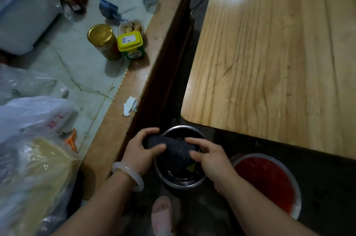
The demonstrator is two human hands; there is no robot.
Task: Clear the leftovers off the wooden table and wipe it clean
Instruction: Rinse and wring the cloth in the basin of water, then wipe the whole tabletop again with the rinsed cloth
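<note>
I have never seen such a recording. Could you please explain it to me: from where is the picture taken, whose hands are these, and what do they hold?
There is no machine here. A person wears one camera on the head, so you look down along their arms.

The left hand, with a pale bracelet, and the right hand both grip a dark cloth, which looks rolled up, over a metal bowl. The bowl stands low, beside the corner of the wooden table. Right of it is a round container with something red inside.

On the pale surface at left stand a gold-lidded jar, a yellow-lidded tin and plastic bags.
</note>
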